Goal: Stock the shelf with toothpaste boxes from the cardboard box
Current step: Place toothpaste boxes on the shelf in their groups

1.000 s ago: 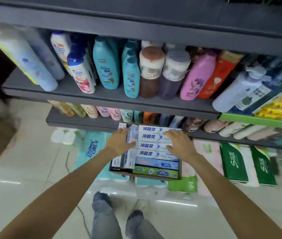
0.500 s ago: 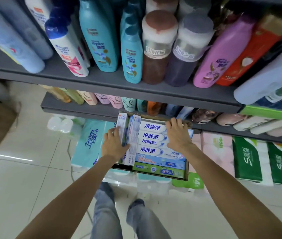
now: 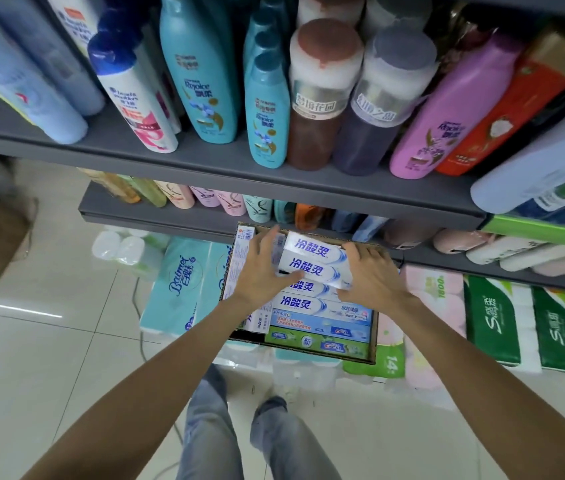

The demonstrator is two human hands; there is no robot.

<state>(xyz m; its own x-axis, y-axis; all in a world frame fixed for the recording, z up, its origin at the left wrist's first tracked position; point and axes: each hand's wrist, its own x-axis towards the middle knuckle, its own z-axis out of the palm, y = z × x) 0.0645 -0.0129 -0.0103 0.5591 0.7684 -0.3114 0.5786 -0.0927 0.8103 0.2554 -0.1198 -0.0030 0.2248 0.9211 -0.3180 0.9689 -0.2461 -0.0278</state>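
Both hands are clasping the upper toothpaste boxes point(image 3: 312, 263) between them. The left hand point(image 3: 263, 271) is curling its thumb over one end; the right hand point(image 3: 373, 277) is gripping the other.

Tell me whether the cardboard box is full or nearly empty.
Nearly full: toothpaste boxes fill the cardboard box across its visible width.

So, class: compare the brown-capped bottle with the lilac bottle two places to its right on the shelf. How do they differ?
The brown-capped bottle is a straight cylinder with a wide flat cap; the lilac bottle is curved, narrowing toward its top. The first shows dark brown contents beneath a white upper part; the second is opaque lilac all over. The first stands nearly upright in the picture; the second appears to lean right. Both sit on the same grey shelf.
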